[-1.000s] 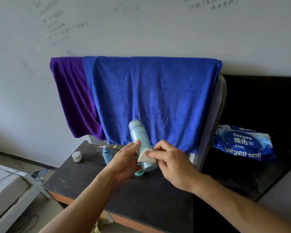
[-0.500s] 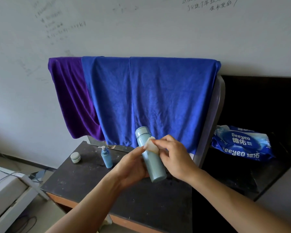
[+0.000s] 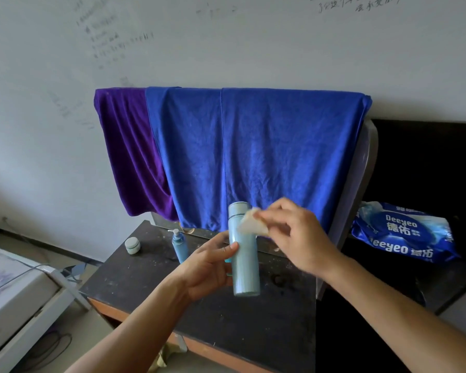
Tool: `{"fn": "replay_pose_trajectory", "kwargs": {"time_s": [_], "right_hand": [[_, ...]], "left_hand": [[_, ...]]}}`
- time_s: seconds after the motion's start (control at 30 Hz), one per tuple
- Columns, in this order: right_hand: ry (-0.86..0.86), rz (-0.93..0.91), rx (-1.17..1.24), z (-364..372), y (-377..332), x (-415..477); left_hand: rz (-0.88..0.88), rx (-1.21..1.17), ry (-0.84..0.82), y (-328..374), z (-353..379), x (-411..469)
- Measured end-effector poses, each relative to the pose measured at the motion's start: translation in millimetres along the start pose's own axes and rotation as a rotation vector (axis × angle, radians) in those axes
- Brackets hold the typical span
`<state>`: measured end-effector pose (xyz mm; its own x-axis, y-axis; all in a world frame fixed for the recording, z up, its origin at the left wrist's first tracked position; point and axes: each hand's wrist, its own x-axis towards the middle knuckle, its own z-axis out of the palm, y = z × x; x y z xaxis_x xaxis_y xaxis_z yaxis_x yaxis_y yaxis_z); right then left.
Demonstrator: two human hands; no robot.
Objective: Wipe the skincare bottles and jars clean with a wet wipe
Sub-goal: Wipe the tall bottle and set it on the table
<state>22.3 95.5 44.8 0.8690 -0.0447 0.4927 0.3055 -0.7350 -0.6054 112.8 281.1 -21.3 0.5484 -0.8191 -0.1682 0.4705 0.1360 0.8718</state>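
My left hand (image 3: 209, 267) grips a tall light-blue bottle (image 3: 244, 254) upright above the dark table (image 3: 145, 286). A folded white wet wipe (image 3: 250, 224), pinched in my right hand (image 3: 296, 235), presses against the bottle's upper right side just below its cap. On the table behind stand a small blue pump bottle (image 3: 179, 247) and, further left, a little white jar (image 3: 132, 245). A teal object shows only as a sliver behind the held bottle.
Blue (image 3: 253, 157) and purple (image 3: 129, 152) towels hang over a rail behind the table. A blue Deeyeo wet wipe pack (image 3: 404, 235) lies on a dark surface to the right. A white unit (image 3: 14, 294) stands at the lower left.
The bottle has turned from tilted to upright in my left hand. My right hand has slid the wipe up from the bottle's lower body to just under the cap.
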Motion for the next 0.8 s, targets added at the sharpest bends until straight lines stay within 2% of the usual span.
{"fn": "replay_pose_trajectory", "kwargs": {"time_s": [0.1,0.2,0.27,0.33,0.4,0.5,0.57,0.63,0.7,0.8], "right_hand": [[0.028,0.022,-0.148,9,-1,25],[-0.004,-0.072,-0.246,23,-3,6],[-0.167,-0.112,-0.155,27,-5,-17],[-0.299,-0.076,-0.04,24,-6,-30],[-0.22,-0.033,-0.048,21,-3,-25],[-0.057,-0.043,-0.203,23,-2,-13],[-0.105,-0.093,-0.219,29,-3,-22],[-0.243,-0.123,-0.166,35,-1,-45],[-0.336,-0.077,-0.073,34,2,-62],[-0.178,0.04,0.082,24,10,-51]], "left_hand": [[0.007,0.012,-0.055,-1,12,2],[0.042,-0.027,0.0,4,11,2],[0.067,-0.048,0.055,6,2,-1],[0.071,-0.051,0.098,8,-5,-2],[0.07,-0.035,0.087,9,-4,-2],[0.06,0.001,0.099,10,6,2],[0.044,-0.02,0.153,12,7,4],[0.032,-0.059,0.211,12,4,5],[0.029,-0.076,0.259,10,2,3],[-0.006,-0.104,0.28,2,4,3]]}}
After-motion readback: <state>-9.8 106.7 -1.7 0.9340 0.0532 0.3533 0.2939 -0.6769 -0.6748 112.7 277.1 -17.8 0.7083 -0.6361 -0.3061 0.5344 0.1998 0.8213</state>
